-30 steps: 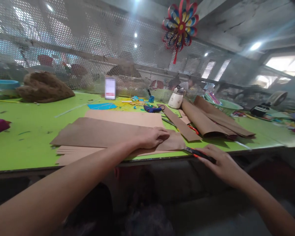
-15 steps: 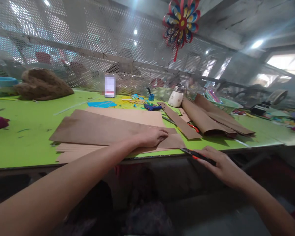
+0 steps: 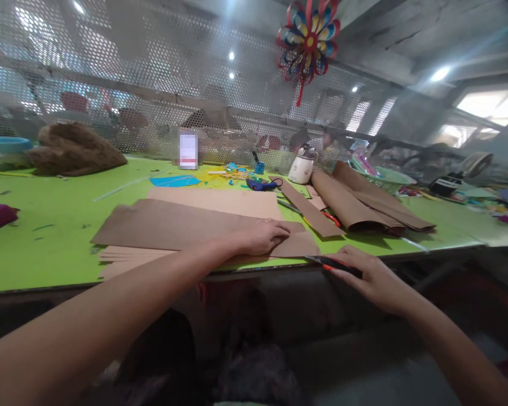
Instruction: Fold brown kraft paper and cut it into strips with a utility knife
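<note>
My left hand (image 3: 267, 237) presses down on a folded brown kraft paper sheet (image 3: 161, 224), its fingers laid over the paper near the right end. More brown sheets (image 3: 110, 255) lie fanned out beneath. In my right hand (image 3: 370, 276), closed round the handle, is a black and orange utility knife (image 3: 341, 265). Its blade points left and sits at the paper's lower right edge, close to the table's front edge. Whether the blade is inside the fold I cannot tell.
Behind the paper are scissors (image 3: 331, 219), a blue glue gun (image 3: 262, 184), a phone (image 3: 188, 151) and a white bottle (image 3: 301, 164). Rolled brown paper (image 3: 347, 203) lies to the right, a brown crumpled bundle (image 3: 74, 149) at far left. The green table (image 3: 46, 259) ends just before me.
My right hand has drawn the utility knife slightly left along the paper's edge. The left end of the folded sheet has shifted a little right. My left hand stays in place.
</note>
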`<state>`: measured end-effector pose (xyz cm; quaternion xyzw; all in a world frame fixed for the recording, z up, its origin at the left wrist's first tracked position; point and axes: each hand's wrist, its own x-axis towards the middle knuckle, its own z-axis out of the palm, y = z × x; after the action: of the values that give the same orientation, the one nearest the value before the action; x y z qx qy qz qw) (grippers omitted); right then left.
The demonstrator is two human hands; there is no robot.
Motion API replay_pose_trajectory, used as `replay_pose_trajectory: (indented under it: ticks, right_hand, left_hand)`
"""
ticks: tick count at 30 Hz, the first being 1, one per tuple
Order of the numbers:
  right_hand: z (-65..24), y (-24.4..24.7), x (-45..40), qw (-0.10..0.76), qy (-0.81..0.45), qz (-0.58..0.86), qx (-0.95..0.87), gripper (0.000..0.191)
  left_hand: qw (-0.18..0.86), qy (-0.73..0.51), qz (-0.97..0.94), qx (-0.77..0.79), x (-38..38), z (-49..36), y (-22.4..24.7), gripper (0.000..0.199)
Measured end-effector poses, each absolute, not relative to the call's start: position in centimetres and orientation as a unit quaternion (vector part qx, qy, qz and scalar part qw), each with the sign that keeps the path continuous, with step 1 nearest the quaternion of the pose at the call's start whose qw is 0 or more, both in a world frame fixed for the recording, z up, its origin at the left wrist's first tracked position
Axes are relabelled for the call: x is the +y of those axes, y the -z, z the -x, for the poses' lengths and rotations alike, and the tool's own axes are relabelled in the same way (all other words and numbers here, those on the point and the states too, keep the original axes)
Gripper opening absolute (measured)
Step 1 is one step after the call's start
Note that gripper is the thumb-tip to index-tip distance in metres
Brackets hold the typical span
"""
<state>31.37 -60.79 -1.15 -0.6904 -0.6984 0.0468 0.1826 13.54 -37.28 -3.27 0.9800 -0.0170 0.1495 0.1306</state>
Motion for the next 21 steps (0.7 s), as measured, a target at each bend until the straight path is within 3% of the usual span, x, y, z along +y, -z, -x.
replay_pose_trajectory:
  ticks: [21]
  right_hand:
    - [-29.7, 2.1, -64.3, 0.204, -0.106, 0.687, -0.689, 0.04]
  left_hand:
    - [0.149, -0.164, -0.975, 0.001, -38.6, -12.6, 3.0, 0.029]
